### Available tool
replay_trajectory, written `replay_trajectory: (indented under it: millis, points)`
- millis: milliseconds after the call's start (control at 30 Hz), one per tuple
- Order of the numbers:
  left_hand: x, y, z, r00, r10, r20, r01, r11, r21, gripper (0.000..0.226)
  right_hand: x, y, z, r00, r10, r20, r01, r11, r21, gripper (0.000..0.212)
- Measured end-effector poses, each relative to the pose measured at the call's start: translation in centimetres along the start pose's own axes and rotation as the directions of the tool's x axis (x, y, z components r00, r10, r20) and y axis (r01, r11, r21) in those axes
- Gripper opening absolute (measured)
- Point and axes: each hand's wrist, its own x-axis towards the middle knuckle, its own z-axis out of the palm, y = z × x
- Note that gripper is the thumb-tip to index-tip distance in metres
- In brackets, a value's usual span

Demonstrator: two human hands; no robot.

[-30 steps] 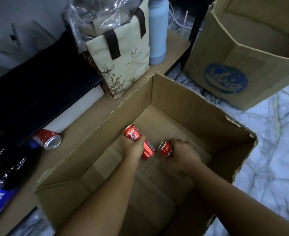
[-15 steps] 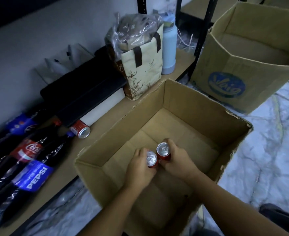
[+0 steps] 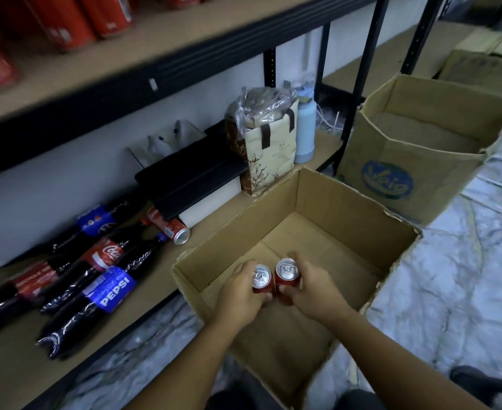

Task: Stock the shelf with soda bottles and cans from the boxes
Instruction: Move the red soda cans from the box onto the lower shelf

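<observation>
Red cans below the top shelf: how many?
3. The left hand holds one can, the right hand another can, over the open box; a third can lies on the lower shelf. More may be hidden.

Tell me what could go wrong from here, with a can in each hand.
1. The left hand and right hand each grip one can, the left can and right can nearly touching; they might knock together and slip.
2. The loose can lies on its side on the lower shelf beside lying bottles; a bump might set it rolling.
</observation>
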Motion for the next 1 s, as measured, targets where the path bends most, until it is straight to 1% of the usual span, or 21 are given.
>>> replay_trajectory:
  millis: [67, 167, 233, 300, 367, 500, 600, 700, 800, 900, 1000]
  points:
    - [-1.5, 1.4, -2.0, 0.999, 0.037, -0.037, -0.040, 0.995, -0.093, 0.074, -1.5, -1.5, -2.2, 0.999, -0.031, -0.043, 0.033, 0.997, 0.071, 0.074]
    - [-4.0, 3.4, -5.3, 0.995, 0.074, -0.067, -0.090, 0.959, -0.270, 0.068, -3.9, -4.6, -5.7, 0.993, -0.091, -0.080, 0.104, 0.977, 0.187, 0.064]
    - [-5.7, 5.0, -7.5, 0.988, 0.126, -0.094, -0.151, 0.925, -0.349, 0.069, -5.6, -6.8, -7.9, 0.979, -0.161, -0.126, 0.186, 0.957, 0.223, 0.066]
    - [-7.5, 6.8, -9.9, 0.973, 0.182, -0.145, -0.225, 0.893, -0.391, 0.070, -7.1, -9.3, -10.0, 0.968, -0.201, -0.150, 0.235, 0.938, 0.254, 0.074]
    - [-9.6, 8.8, -12.6, 0.951, 0.229, -0.206, -0.294, 0.877, -0.380, 0.068, -8.6, -12.0, -12.2, 0.954, -0.247, -0.171, 0.285, 0.924, 0.256, 0.078]
    - [-13.7, 12.6, -18.3, 0.895, 0.338, -0.292, -0.423, 0.850, -0.315, 0.063, -11.6, -17.6, -16.1, 0.908, -0.346, -0.236, 0.396, 0.893, 0.212, 0.060]
    - [-15.9, 14.9, -22.1, 0.847, 0.374, -0.379, -0.484, 0.838, -0.254, 0.060, -13.5, -21.9, -18.5, 0.878, -0.393, -0.274, 0.448, 0.876, 0.178, 0.054]
    - [-16.9, 17.0, -25.6, 0.819, 0.394, -0.417, -0.507, 0.837, -0.205, 0.056, -13.7, -25.5, -20.2, 0.869, -0.400, -0.290, 0.464, 0.864, 0.198, 0.048]
    - [-16.4, 18.9, -28.8, 0.797, 0.395, -0.456, -0.496, 0.859, -0.123, 0.055, -12.4, -28.4, -21.2, 0.887, -0.378, -0.266, 0.455, 0.814, 0.362, 0.043]
    - [-14.2, 20.5, -31.6, 0.794, 0.384, -0.472, -0.473, 0.877, -0.082, 0.053, -9.4, -30.5, -22.1, 0.892, -0.361, -0.272, 0.448, 0.788, 0.422, 0.040]
    - [-10.1, 22.4, -34.3, 0.776, 0.387, -0.497, -0.453, 0.892, -0.012, 0.052, -4.5, -32.2, -23.6, 0.886, -0.363, -0.288, 0.459, 0.773, 0.439, 0.034]
